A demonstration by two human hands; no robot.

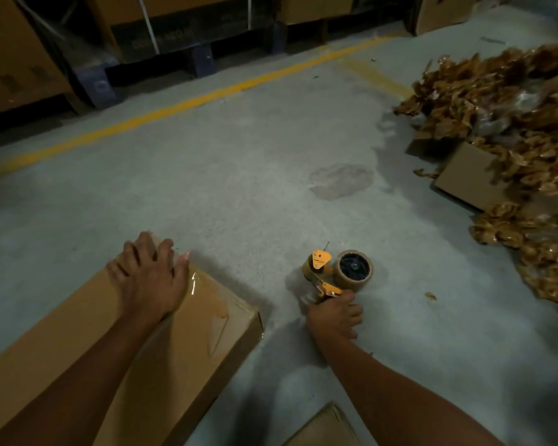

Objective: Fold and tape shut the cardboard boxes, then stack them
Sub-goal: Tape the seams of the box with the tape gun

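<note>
A long brown cardboard box (181, 346) lies on the concrete floor at the lower left, with clear tape across its near end. My left hand (149, 278) rests flat on the box's far top edge, fingers spread. To the right, an orange tape dispenser (327, 275) with a brown tape roll sits on the floor. My right hand (334, 313) grips the dispenser's handle. The corner of another cardboard piece (322, 428) shows at the bottom edge.
A heap of crumpled brown tape and wrapping (512, 149) covers the floor at the right, with a flat cardboard piece (467, 178) half under it. Large cartons on dark pallets (187, 30) line the back, behind a yellow floor line (187, 104).
</note>
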